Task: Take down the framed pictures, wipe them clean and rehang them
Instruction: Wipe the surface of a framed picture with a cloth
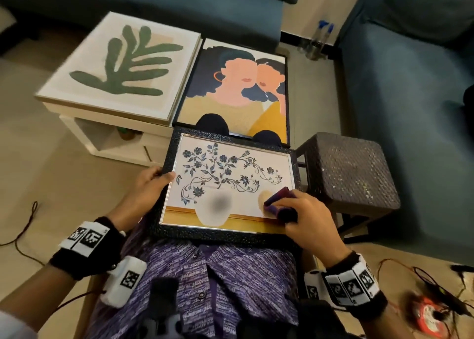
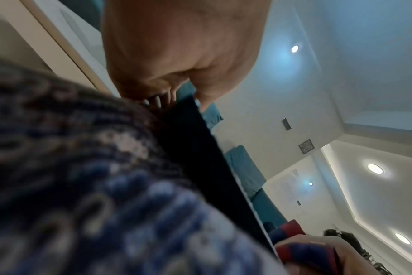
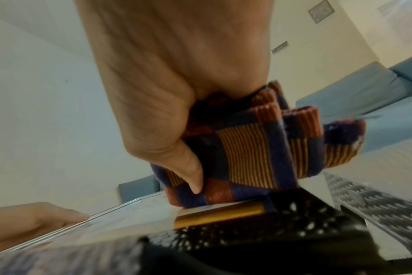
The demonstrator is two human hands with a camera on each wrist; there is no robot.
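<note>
The right hand [image 3: 167,89] grips a folded striped cloth [image 3: 252,158], pressing it onto the framed picture [image 3: 134,221]. The left hand [image 3: 28,225] holds the picture's far edge.

The lap picture [image 1: 230,182] shows blue flowers in a white vase inside a black speckled frame. The cloth [image 3: 252,154] is navy with orange stripes. Leaf print [image 1: 120,67]: green on cream. Portrait [image 1: 238,90]: peach, navy, yellow. Shirt [image 1: 205,282]: purple patterned.

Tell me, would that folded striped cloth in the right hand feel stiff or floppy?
Probably floppy: the folded striped cloth bunches into soft layers in the right hand. Likely light, since a few fingers hold it. Its ribbed weave probably grips the glass rather than skating.
</note>
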